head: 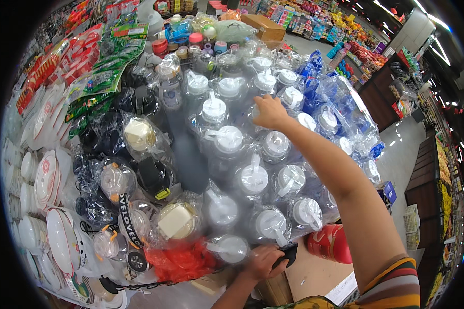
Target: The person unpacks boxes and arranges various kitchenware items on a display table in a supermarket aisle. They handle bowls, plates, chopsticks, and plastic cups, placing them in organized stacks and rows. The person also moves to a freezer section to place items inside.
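Note:
My right hand (270,112) reaches over rows of bagged plastic bottles with white lids; its fingers rest at one bottle near the middle of the display, and whether they grip it cannot be told. My left hand (266,262) is low at the near edge of the display, its fingers closed around a small black object (288,255). Just beside it stands a bagged bottle with a white lid (232,249). A white-lidded bottle (229,139) stands left of my right forearm. Bottles with cream lids (176,221) stand to the left.
Stacked white bowls and oval plates (48,179) line the left side. A red container (328,243) stands on cardboard (313,270) at the near right. Red plastic film (181,260) lies at the near edge. Blue-wrapped goods (313,73) are at the right; a cardboard box (265,29) is at the back.

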Action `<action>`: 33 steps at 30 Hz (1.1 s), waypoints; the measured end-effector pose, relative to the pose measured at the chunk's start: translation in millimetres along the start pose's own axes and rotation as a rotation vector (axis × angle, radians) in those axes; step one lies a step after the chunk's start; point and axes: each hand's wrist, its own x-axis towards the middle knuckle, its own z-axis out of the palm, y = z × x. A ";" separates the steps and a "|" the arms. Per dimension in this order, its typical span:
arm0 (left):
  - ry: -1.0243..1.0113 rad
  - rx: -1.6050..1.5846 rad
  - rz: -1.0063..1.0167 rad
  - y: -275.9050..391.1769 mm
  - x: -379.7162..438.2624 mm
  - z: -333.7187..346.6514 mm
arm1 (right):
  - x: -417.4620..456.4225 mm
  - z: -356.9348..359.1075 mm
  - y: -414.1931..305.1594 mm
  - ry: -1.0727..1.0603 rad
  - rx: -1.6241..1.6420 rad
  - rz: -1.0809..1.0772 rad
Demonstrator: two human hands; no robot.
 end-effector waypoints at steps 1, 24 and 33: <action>0.001 -0.005 0.003 -0.4 0.9 -0.7 | 3.3 -0.4 2.8 -0.008 0.013 -0.039; 0.022 -0.045 0.018 -3.8 4.6 0.7 | 38.6 -47.3 -51.2 -0.121 0.046 -0.007; 0.004 -0.078 0.007 -0.6 3.0 2.1 | 76.4 7.6 -53.0 0.200 0.037 -0.158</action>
